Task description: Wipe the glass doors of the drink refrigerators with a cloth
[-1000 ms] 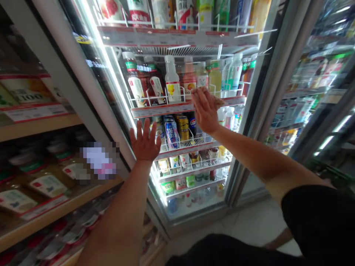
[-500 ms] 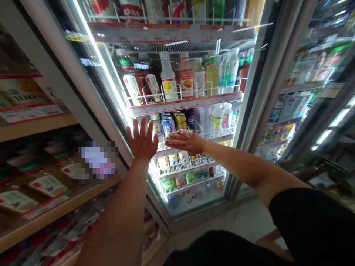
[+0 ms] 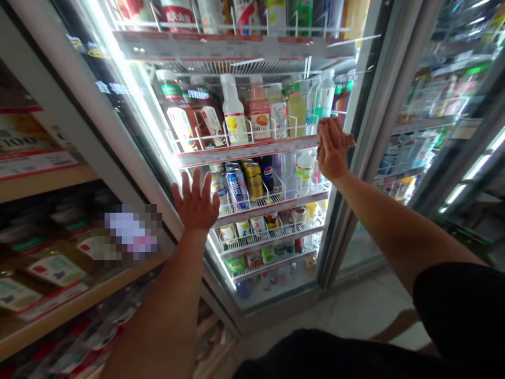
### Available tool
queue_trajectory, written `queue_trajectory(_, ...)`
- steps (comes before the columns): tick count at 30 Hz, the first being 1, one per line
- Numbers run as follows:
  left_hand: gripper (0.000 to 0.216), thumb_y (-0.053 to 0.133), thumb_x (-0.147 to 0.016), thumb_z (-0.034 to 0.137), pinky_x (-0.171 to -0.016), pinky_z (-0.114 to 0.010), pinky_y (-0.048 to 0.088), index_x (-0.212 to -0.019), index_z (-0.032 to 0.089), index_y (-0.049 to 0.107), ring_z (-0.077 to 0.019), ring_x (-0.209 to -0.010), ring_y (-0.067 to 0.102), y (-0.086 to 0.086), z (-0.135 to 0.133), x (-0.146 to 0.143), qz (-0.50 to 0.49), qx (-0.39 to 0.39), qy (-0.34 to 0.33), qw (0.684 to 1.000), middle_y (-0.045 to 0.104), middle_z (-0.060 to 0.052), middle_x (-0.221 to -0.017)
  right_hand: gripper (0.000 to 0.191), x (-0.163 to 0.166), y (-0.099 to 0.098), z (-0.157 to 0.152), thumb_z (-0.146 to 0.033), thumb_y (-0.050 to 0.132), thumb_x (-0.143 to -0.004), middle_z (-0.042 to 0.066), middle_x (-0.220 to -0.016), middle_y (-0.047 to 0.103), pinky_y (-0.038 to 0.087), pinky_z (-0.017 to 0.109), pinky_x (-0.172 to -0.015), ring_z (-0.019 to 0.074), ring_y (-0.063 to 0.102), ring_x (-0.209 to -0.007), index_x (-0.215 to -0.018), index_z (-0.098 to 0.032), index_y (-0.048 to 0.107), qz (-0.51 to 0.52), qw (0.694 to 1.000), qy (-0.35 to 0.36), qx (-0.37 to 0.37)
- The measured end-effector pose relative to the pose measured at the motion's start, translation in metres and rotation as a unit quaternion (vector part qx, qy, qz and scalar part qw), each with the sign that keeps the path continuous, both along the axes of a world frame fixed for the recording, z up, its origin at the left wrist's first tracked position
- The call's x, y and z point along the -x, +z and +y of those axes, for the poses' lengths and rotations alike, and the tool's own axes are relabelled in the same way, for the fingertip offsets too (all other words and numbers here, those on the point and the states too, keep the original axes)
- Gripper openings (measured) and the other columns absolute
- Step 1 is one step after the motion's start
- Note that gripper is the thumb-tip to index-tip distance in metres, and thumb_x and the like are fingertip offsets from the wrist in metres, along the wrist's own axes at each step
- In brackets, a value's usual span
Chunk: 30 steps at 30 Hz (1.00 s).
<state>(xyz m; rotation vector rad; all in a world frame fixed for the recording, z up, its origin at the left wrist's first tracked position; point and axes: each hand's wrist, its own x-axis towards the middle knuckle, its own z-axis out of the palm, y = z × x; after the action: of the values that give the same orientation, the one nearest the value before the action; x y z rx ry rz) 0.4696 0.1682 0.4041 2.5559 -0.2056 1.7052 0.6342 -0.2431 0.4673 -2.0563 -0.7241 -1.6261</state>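
A tall glass door (image 3: 268,300) of a lit drinks fridge stands before me. My left hand (image 3: 196,202) is spread with fingers up, flat against the left part of the glass. Over at the right side, my right hand (image 3: 333,147) presses a crumpled cloth (image 3: 349,140) to the pane, near the door frame (image 3: 365,142). The palm hides most of the cloth. Behind the glass, a juice bottle (image 3: 235,113) with a white cap, a blue can (image 3: 236,187) and a gold can (image 3: 253,179) stand on the shelves.
On the left, a wooden shelf (image 3: 89,276) carries large juice bottles (image 3: 59,268). Another fridge (image 3: 426,131) with bottles stands to the right. Pale floor (image 3: 366,295) shows below, beside a curved wooden piece (image 3: 396,325).
My right hand has moved up and right across the glass with the cloth, from near the cans to the door's right edge. The left hand stays spread on the pane.
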Motion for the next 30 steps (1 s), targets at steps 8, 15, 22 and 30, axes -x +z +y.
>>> queue_trajectory(8,0.059,0.041,-0.105,0.052,-0.132,-0.061,-0.003,-0.157,0.024,0.049,-0.0315,-0.163,0.013,0.002,-0.004,0.002,0.007,0.026,-0.007,1.0,0.038,-0.01,-0.168,0.064,-0.003,-0.043,0.003,-0.032,0.029,-0.101,0.014,-0.168,0.041,0.024,0.051,-0.131,0.028,0.026,-0.162,-0.159,-0.015,0.047,0.029,0.983,-0.029,-0.177)
queue_trajectory(15,0.058,0.043,-0.105,0.048,-0.132,-0.061,-0.002,-0.158,0.026,0.047,-0.0313,-0.163,0.012,-0.001,-0.002,0.0,-0.003,0.011,-0.005,1.0,0.037,-0.009,-0.169,0.069,0.017,-0.074,0.045,-0.028,0.029,-0.1,0.012,-0.172,0.033,0.026,0.064,-0.131,0.0325,0.018,-0.164,-0.168,-0.018,0.029,0.028,0.992,-0.043,-0.117)
queue_trajectory(22,0.062,0.038,-0.106,0.053,-0.133,-0.058,-0.002,-0.162,0.027,0.04,-0.026,-0.164,0.006,-0.004,0.004,0.001,-0.017,-0.037,0.004,0.999,0.035,-0.008,-0.17,0.081,0.067,-0.105,0.141,-0.022,0.039,-0.102,-0.003,-0.171,0.037,0.031,0.062,-0.131,0.0322,0.024,-0.162,-0.168,-0.044,-0.001,-0.013,0.992,0.114,0.051)
queue_trajectory(30,0.073,0.031,-0.103,0.07,-0.132,-0.057,-0.003,-0.162,0.026,0.037,-0.0274,-0.164,0.007,-0.011,0.016,0.0,-0.045,-0.058,-0.048,0.996,0.023,-0.013,-0.174,0.088,0.12,-0.095,0.236,-0.01,0.039,-0.098,0.003,-0.171,0.036,0.025,0.048,-0.135,0.0202,0.018,-0.163,-0.169,-0.027,-0.009,0.077,0.945,0.261,0.183)
